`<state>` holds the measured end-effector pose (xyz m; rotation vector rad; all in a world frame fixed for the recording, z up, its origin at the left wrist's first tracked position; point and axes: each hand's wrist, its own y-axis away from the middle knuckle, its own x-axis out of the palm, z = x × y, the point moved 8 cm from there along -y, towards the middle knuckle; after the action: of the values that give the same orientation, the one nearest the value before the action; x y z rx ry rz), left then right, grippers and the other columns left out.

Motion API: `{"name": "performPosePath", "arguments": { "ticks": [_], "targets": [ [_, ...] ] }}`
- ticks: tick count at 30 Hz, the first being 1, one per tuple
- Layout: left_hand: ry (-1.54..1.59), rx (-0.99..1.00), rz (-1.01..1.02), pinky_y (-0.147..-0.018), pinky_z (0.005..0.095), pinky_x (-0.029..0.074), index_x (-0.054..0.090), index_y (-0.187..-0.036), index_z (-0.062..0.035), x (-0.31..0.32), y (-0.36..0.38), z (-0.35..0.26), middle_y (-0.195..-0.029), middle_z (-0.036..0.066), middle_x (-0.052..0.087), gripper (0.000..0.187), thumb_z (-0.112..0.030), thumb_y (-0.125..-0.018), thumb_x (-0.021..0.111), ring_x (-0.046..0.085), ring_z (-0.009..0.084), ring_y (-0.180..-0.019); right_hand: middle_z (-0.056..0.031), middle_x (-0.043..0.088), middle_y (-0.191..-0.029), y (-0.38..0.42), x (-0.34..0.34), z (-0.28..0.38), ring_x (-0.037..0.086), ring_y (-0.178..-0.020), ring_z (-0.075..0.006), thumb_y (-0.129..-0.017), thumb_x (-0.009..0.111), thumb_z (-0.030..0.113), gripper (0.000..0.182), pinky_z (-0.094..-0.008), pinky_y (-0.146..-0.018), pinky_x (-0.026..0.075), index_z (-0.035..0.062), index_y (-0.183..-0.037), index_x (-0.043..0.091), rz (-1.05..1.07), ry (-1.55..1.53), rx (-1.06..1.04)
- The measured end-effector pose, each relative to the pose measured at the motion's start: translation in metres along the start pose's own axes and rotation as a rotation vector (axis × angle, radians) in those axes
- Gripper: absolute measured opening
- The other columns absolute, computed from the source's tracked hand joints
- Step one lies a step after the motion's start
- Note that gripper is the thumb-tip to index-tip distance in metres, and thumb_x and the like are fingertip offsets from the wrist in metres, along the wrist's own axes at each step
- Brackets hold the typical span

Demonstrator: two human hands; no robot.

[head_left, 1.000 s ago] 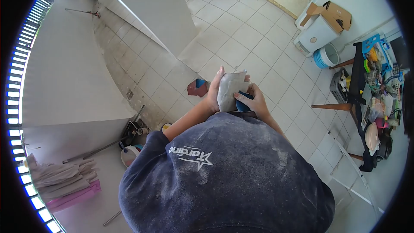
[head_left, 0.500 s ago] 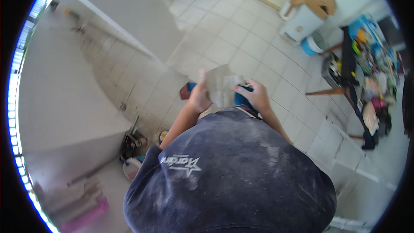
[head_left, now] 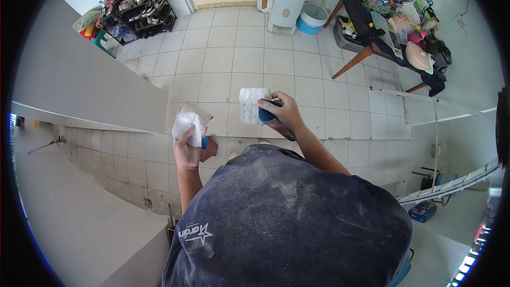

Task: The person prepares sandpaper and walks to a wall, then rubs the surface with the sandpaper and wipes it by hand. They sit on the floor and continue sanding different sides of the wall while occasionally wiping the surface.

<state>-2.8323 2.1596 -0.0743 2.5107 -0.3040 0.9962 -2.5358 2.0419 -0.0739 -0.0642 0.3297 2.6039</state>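
My left hand (head_left: pixel 187 151) is closed around a putty knife (head_left: pixel 188 117) with a wide blade, its face covered in white paste. This knife's blue and red handle shows beside my palm. To the right, my right hand (head_left: pixel 287 114) grips a second putty knife (head_left: pixel 249 107) by its blue and dark red handle. White smears coat its broad blade, which points left. The two blades are apart, both held in front of my dusty dark shirt (head_left: pixel 297 218).
Grey wall panels (head_left: pixel 90 64) stand to the left. At the back right is a cluttered table (head_left: pixel 366 32), with a white bucket (head_left: pixel 312 17) near it. A shoe rack (head_left: pixel 143 13) stands back left. White tiles (head_left: pixel 218 61) cover the floor; a ladder-like white frame (head_left: pixel 451 183) is at right.
The camera view has turned, bringing the shoe rack and table into fuller view. My hands have separated: the blades, close together before, are now apart, with the left one further left.
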Motion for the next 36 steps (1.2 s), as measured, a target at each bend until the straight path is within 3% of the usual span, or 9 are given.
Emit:
{"name": "performPosePath", "arguments": {
  "ticks": [5,8,14,16,21,25,28,32,36],
  "targets": [
    [-0.098,-0.008,-0.014,-0.087,0.0476,0.057,0.048,-0.133,0.0015,0.005,0.002,0.008,-0.126,0.015,0.056,0.047,0.009,-0.088,0.057,0.06,0.0289,-0.111,-0.0262,0.068,-0.107,0.001,-0.032,-0.022,0.069,-0.1,-0.0322,-0.077,0.074,0.062,0.082,-0.0368,-0.087,0.053,-0.0056,-0.122,0.061,-0.213,0.676,0.044],
    [-0.117,-0.008,0.03,-0.084,0.0459,0.056,0.05,-0.13,0.0007,0.01,-0.001,0.016,-0.122,0.015,0.058,0.045,0.009,-0.087,0.059,0.061,0.0281,-0.108,-0.0279,0.066,-0.113,-0.003,-0.03,-0.031,0.065,-0.11,-0.037,-0.075,0.072,0.064,0.087,-0.04,-0.093,0.051,-0.0051,-0.127,0.059,-0.137,0.496,0.007],
    [-0.56,-0.03,-0.129,-0.079,0.0393,0.055,0.055,-0.117,0.0079,-0.024,-0.016,0.032,-0.107,0.014,0.063,0.027,0.004,-0.09,0.058,0.065,0.0261,-0.092,-0.0242,0.068,-0.11,0.01,-0.008,-0.035,0.066,-0.104,-0.0336,-0.078,0.073,0.057,0.072,-0.0389,-0.091,0.05,-0.0009,-0.12,0.064,0.04,0.382,0.087],
    [-0.315,-0.033,-0.05,-0.08,0.0376,0.054,0.057,-0.119,0.0017,-0.024,-0.021,0.042,-0.107,0.011,0.063,0.032,0.008,-0.088,0.059,0.065,0.024,-0.094,-0.0225,0.07,-0.105,0.012,0.001,-0.033,0.067,-0.1,-0.0297,-0.079,0.073,0.053,0.063,-0.037,-0.089,0.05,-0.0004,-0.112,0.068,0.04,0.342,0.048],
    [-0.447,-0.246,-0.22,-0.07,0.0454,0.048,0.057,-0.118,-0.0009,0.008,0.011,0.027,-0.109,0.012,0.06,0.036,0.004,-0.082,0.06,0.059,0.026,-0.096,-0.0207,0.071,-0.102,0.01,0.009,-0.042,0.068,-0.096,-0.0255,-0.083,0.074,0.048,0.057,-0.0343,-0.087,0.051,-0.0022,-0.11,0.069,0.104,0.306,0.062],
    [-0.361,-0.265,-0.444,-0.053,0.0414,0.04,0.061,-0.1,-0.0053,-0.025,0.006,0.037,-0.086,0.008,0.059,0.023,-0.018,-0.081,0.054,0.057,0.0253,-0.071,-0.0191,0.072,-0.099,0.008,0.015,-0.043,0.068,-0.094,-0.0244,-0.085,0.073,0.046,0.055,-0.0335,-0.086,0.051,-0.0031,-0.11,0.069,0.143,0.325,0.087],
    [-0.231,-0.171,-0.187,-0.049,0.0403,0.037,0.061,-0.094,-0.0094,-0.059,-0.02,0.051,-0.079,0.005,0.057,0.027,-0.032,-0.086,0.049,0.055,0.0211,-0.066,-0.0186,0.072,-0.097,0.011,0.028,-0.034,0.068,-0.092,-0.024,-0.085,0.073,0.045,0.054,-0.033,-0.085,0.051,-0.0026,-0.11,0.069,0.19,0.324,0.023],
    [-0.238,-0.206,-0.412,-0.05,0.0366,0.037,0.059,-0.1,-0.012,-0.009,0.022,0.018,-0.087,0.005,0.06,0.05,-0.059,-0.09,0.044,0.056,0.0172,-0.075,-0.0189,0.071,-0.096,0.02,0.051,-0.02,0.068,-0.09,-0.0228,-0.086,0.073,0.045,0.052,-0.032,-0.083,0.051,-0.0016,-0.109,0.068,0.269,0.243,0.046],
    [-0.505,-0.148,-0.144,-0.075,0.0356,0.051,0.056,-0.11,-0.0064,0.016,0.025,0.0,-0.099,0.01,0.061,0.05,-0.046,-0.083,0.072,0.062,0.0206,-0.087,-0.019,0.071,-0.096,0.023,0.067,-0.023,0.068,-0.089,-0.0228,-0.086,0.073,0.045,0.051,-0.0318,-0.082,0.051,-0.0003,-0.108,0.069,0.328,0.288,0.037]
  ]
}}
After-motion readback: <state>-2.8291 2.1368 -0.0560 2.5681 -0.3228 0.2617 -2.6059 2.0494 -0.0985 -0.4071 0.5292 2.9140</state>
